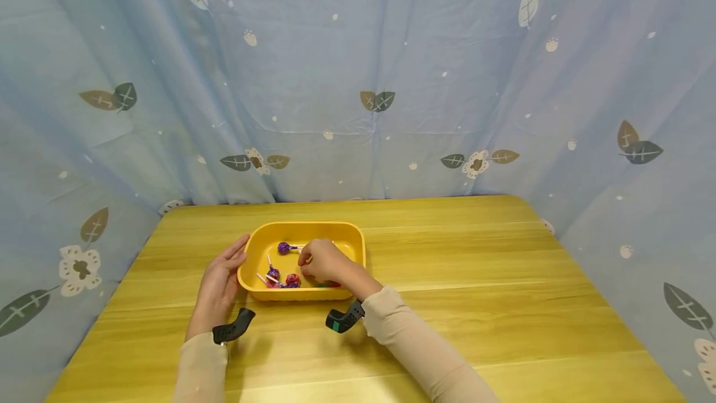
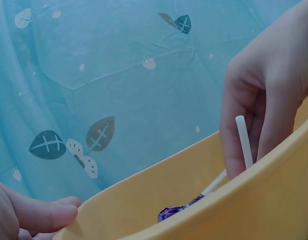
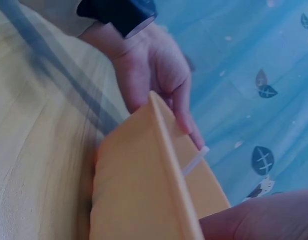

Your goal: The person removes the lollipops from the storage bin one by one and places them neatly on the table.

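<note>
A yellow plastic bin (image 1: 304, 295) holds several lollipops. Near its far wall lies a purple-wrapped lollipop (image 1: 283, 248), stick pointing right. A cluster of red and purple lollipops (image 1: 273, 274) sits in the near left part. My left hand (image 1: 219, 282) rests against the bin's left end, fingers fairly straight along the outer wall. My right hand (image 1: 325, 262) reaches down inside, fingers bent; whether the fingertips hold anything is hidden. In the left wrist view, a white stick (image 2: 244, 141) stands up in front of the right hand. Something green (image 1: 327, 284) shows beneath that hand.
The bin stands on a yellow wood-grain table (image 1: 475, 278), left of the table's middle. A light-blue patterned curtain (image 1: 313, 48) hangs behind and at both sides. Black straps (image 1: 234, 326) with cameras are on both wrists, low beside the bin's near wall.
</note>
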The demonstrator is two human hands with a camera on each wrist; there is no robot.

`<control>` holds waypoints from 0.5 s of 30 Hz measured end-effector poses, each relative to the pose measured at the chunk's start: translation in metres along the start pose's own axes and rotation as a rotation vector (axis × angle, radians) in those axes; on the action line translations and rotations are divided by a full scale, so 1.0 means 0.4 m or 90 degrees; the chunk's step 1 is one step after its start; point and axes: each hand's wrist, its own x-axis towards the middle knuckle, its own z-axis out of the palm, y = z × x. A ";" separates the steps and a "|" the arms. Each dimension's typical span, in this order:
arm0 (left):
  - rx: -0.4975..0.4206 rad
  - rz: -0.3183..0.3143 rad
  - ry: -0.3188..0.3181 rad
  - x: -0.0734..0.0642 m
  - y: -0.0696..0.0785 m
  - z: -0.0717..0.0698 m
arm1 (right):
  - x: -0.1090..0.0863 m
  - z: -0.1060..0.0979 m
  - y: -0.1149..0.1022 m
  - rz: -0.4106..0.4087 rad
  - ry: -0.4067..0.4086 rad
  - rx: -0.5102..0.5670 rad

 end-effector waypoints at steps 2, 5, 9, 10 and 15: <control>0.001 0.001 0.000 0.000 0.000 -0.002 | -0.007 -0.007 0.002 -0.003 0.008 0.020; -0.001 0.009 -0.009 0.001 -0.001 -0.005 | -0.020 -0.020 0.005 -0.001 0.015 0.070; -0.006 0.017 -0.021 0.004 -0.001 -0.008 | -0.038 -0.036 0.013 0.016 0.030 0.166; -0.006 0.018 -0.023 0.004 -0.001 -0.008 | -0.043 -0.040 0.015 0.024 0.035 0.190; -0.010 0.013 -0.019 0.006 -0.002 -0.008 | -0.073 -0.063 0.033 0.047 0.071 0.303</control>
